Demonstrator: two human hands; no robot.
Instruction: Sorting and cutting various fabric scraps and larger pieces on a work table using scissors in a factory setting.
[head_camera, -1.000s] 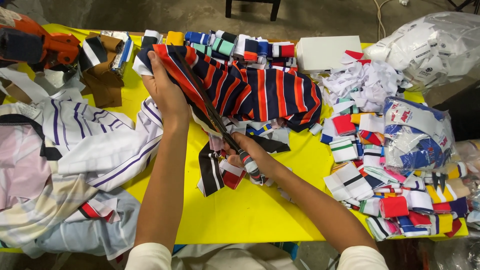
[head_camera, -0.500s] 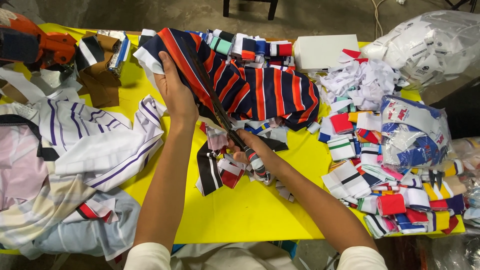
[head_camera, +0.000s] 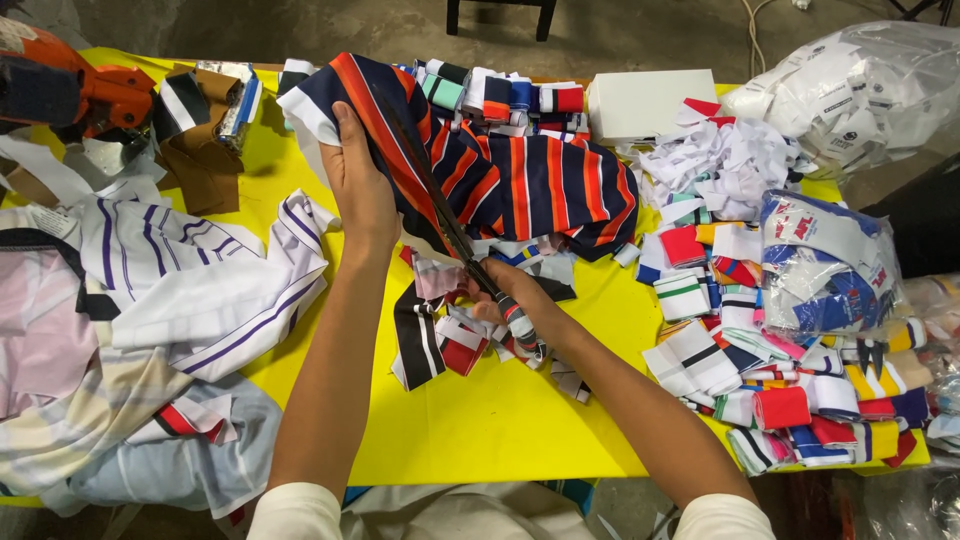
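Observation:
My left hand (head_camera: 358, 182) grips the edge of a navy cloth with red and orange stripes (head_camera: 530, 180) and holds it up over the yellow table (head_camera: 500, 420). My right hand (head_camera: 520, 305) is closed around the taped handles of long dark scissors (head_camera: 450, 228). The blades run up and left into the striped cloth, just right of my left hand. Cut striped scraps (head_camera: 435, 335) lie on the table under my right hand.
White striped garments (head_camera: 180, 290) are heaped at the left. Small folded cloth pieces (head_camera: 760, 370) cover the right side, beside a clear bag of pieces (head_camera: 820, 265) and a white box (head_camera: 650, 100). An orange tool (head_camera: 90, 90) sits at the far left.
My left hand has lifted the striped cloth farther away from me. The scissors have moved deeper into the cloth along the cut.

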